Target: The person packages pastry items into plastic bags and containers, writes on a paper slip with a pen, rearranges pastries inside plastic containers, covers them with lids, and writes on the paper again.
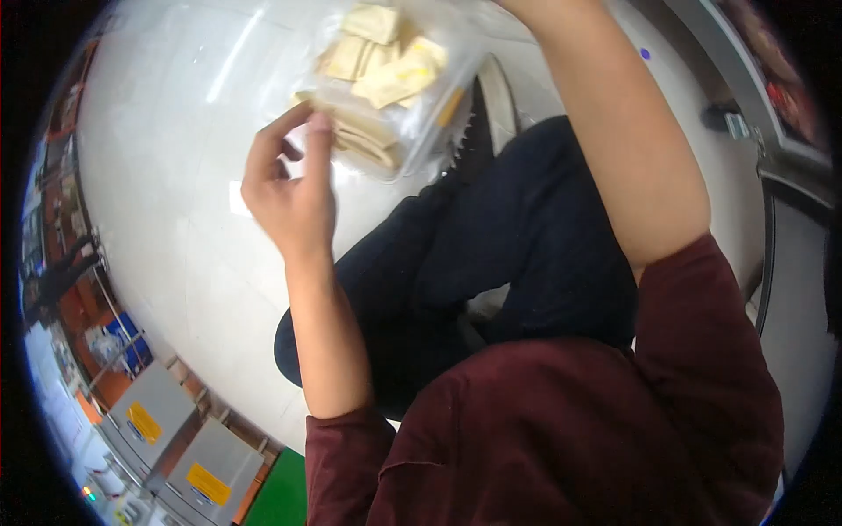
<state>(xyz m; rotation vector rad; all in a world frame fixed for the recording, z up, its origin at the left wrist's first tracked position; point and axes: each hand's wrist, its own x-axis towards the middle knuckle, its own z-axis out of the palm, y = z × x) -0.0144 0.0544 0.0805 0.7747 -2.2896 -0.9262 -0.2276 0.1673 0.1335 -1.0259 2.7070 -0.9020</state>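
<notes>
A clear plastic container (419, 145) holds several folded, pale-yellow, cloth-like pieces (399, 79); their exact kind is not plain. At its near left corner is my left hand (294, 188), thumb and index finger drawn together in a pinch. A beige folded piece (367, 140) lies right beside these fingertips, and a small yellowish edge shows just past them. Blur hides what the pinch holds, if anything. My right forearm (623, 123) reaches up past the top edge, with the right hand beyond the frame.
I sit on a pale glossy floor (175, 175), legs folded, a dark shoe (482, 123) touching the container's right side. Grey boxes with orange labels (210, 478) stand at lower left beside a green mat (279, 491). A dark-framed cabinet (781, 158) is on the right.
</notes>
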